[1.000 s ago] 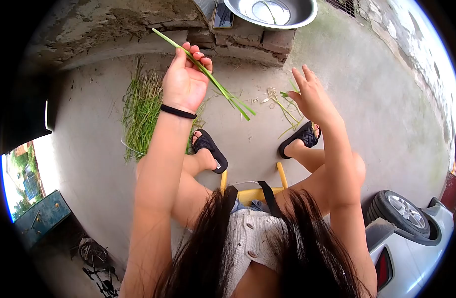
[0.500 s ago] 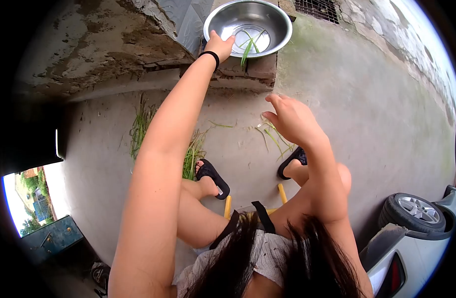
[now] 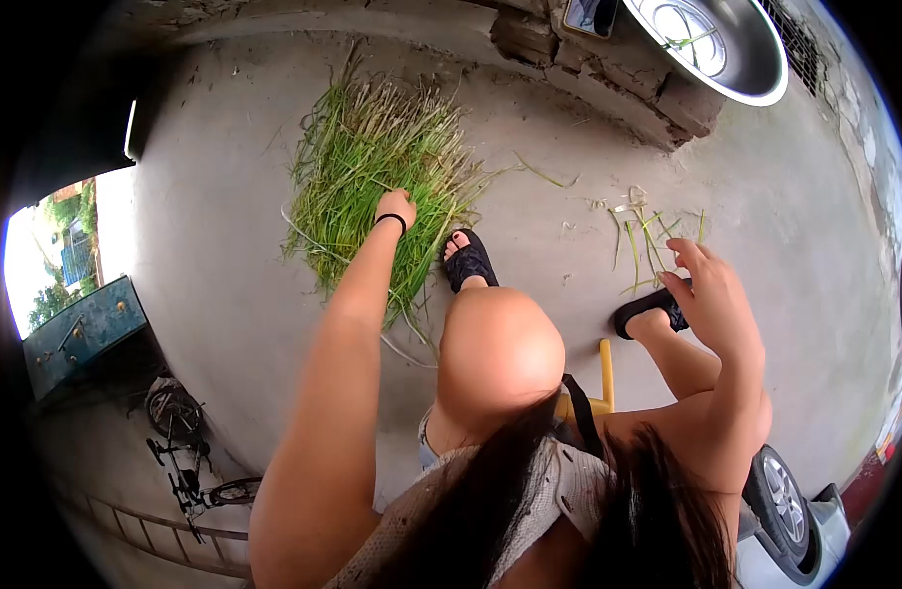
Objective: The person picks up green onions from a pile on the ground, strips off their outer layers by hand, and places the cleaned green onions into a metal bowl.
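Down in the greens (image 3: 368, 147) with the left hand (image 3: 397, 207), can't tell if gripping, apparently picking, with right hand (image 3: 718, 294) loose and empty, probably needing a clean pinch next

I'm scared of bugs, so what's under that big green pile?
Grey floor shows around the pile of green stalks, and a pale strip pokes out at its near edge. The pile covers whatever lies beneath its middle, so I can't tell what's there.
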{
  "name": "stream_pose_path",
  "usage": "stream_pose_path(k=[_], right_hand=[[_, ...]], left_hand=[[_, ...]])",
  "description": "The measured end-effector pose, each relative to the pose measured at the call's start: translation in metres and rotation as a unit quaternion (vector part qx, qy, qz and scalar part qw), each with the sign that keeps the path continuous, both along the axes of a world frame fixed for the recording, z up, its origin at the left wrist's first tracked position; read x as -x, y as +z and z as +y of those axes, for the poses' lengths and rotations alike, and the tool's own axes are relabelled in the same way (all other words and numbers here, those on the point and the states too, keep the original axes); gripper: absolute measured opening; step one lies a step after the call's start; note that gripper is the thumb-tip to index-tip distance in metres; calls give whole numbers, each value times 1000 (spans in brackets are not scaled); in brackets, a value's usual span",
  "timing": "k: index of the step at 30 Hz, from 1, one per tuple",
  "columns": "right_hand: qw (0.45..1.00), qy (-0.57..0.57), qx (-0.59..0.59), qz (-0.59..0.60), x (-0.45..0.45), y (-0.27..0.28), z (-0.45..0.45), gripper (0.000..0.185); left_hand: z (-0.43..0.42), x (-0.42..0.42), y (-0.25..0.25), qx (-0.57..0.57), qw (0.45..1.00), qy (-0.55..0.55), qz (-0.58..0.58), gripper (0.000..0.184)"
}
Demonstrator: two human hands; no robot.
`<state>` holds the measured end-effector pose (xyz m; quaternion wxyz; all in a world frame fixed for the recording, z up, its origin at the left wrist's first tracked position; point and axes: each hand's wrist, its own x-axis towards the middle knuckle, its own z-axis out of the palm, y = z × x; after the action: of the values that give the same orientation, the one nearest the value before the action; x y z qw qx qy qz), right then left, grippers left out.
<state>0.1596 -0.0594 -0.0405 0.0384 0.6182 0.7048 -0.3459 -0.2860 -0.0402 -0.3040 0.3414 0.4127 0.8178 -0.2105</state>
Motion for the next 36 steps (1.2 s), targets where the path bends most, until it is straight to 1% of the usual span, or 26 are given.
stream_pose_path(k=[3, 4, 6, 7, 8, 9, 11, 12, 14, 15, 17, 19, 21, 23, 25, 27, 29, 30, 33, 36], right_hand=[[999, -3, 34, 0, 3, -21, 4, 30], [999, -10, 35, 7, 6, -28, 8, 31], [999, -28, 39, 16, 11, -38, 14, 31], [998, -29, 41, 25, 14, -43, 17, 31], [998, -31, 40, 34, 17, -47, 20, 30], [998, -33, 37, 42, 18, -51, 24, 30], [997, -25, 53, 43, 24, -53, 28, 31], [997, -21, 63, 44, 28, -51, 30, 31], [995, -33, 89, 44, 33, -47, 34, 33], [996, -27, 81, 34, 34, -44, 34, 33], [997, -14, 64, 28, 38, -39, 33, 34], [997, -18, 66, 46, 42, -27, 34, 34], [996, -2, 43, 73, 38, -21, 31, 33], [994, 9, -1, 106, 33, -16, 27, 31], [991, 18, -32, 130, 29, -6, 23, 29], [987, 31, -54, 149, 29, 8, 21, 28], [982, 43, -81, 167, 29, 18, 18, 27], [978, 49, -93, 178, 29, 20, 17, 27], [965, 59, -112, 228, 31, 27, 14, 25], [950, 51, -131, 280, 32, 29, 9, 25]], left_hand=[[-8, 13, -46, -63, 994, -65, 55, 39], [2, 15, -51, -60, 995, -78, 34, 39], [20, 11, -68, -118, 979, -165, 11, 37], [31, 3, -63, -135, 966, -220, -19, 36], [40, -3, -71, -177, 945, -273, -44, 36], [47, -10, -84, -198, 934, -292, -61, 39], [56, -31, -95, -168, 945, -276, -53, 42], [60, -42, -93, -107, 955, -278, -6, 37], [62, -46, -102, -74, 971, -228, 22, 31], [58, -48, -107, -56, 977, -204, 34, 27], [44, -45, -93, -166, 970, -178, 26, 18], [27, -28, -81, -307, 942, -127, -50, 18], [16, -11, -51, -304, 946, -25, -109, 18], [9, -4, -3, -347, 926, 45, -140, 15], [4, -2, 47, -458, 862, 76, -201, 10], [5, 1, 89, -574, 782, 68, -232, 10], [8, -7, 148, -638, 724, 83, -251, 13], [10, -6, 173, -650, 717, 62, -243, 14], [17, -31, 255, -694, 646, 84, -306, 14], [21, -77, 321, -708, 590, 50, -386, 14]])
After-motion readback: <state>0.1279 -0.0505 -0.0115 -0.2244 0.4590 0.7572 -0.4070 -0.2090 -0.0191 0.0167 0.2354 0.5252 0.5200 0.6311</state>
